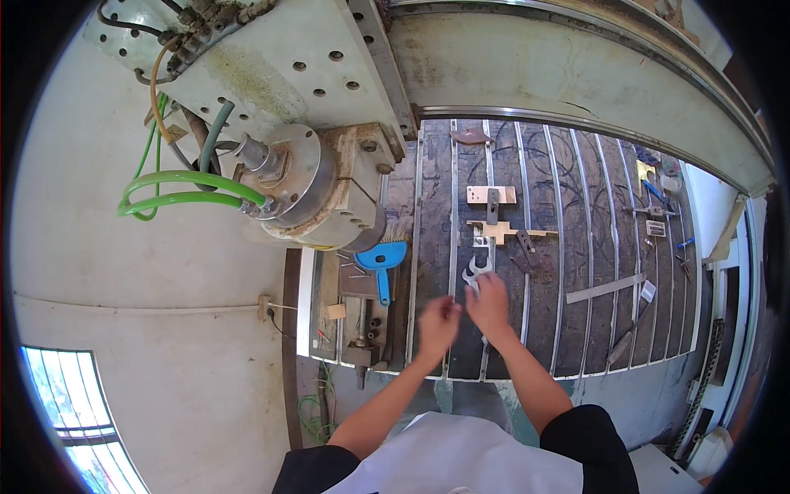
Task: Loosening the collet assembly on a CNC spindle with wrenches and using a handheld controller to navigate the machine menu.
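My right hand [489, 309] grips an open-ended wrench [476, 268] whose silver jaw points away from me over the machine bed. Close by on its left is my left hand [438, 328], fingers drawn together in a pinch; what they hold, if anything, is too small to make out. Just beyond the wrench jaw lies a stepped brass-coloured plate [499, 231], with a dark clamp [527, 247] against its right side. Farther back, a copper-toned rectangular block [504, 195] has a dark clamp bar [493, 206] across its front.
A large spindle head [309, 177] with green hoses hangs at upper left. Below it, a blue dustpan [382, 258] rests beside a vise [362, 350]. On the slotted bed [576, 247] to the right lie a flat metal bar [605, 288] and a file-like tool [623, 343]. A gantry beam [559, 66] spans the back.
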